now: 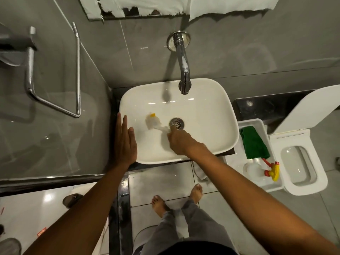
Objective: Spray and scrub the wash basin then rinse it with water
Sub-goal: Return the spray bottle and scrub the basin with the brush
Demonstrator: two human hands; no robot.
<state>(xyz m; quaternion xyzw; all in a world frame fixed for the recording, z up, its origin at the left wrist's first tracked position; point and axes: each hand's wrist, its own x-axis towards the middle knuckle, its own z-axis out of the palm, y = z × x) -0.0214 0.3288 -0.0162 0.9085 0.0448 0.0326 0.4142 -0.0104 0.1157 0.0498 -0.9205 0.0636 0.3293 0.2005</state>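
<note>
Head view, looking straight down: a glossy white basin (202, 111), a rounded rectangle in shape, sits on a dark counter against grey wall tiles. A curved chrome tap (183, 65) juts from the wall over its back edge, and a round metal drain (176, 123) lies near the middle. The right hand (181, 142) is inside the bowl, fingers closed around the pale handle of a small brush (153, 122); its whitish head, with a yellow tip, rests on the wet bowl floor left of the drain. The brush is blurred, so bristles cannot be made out, and the hand hides most of the handle. The left hand (125, 142) lies flat on the basin's left rim, fingers straight and spread, holding nothing. To the right, a white plastic tray (257, 124) holds a green scrub pad (254, 144) and a clear spray bottle (257, 170) with a yellow and red trigger. A white toilet (303, 162) stands beyond, its lid cut off by the frame edge.
</note>
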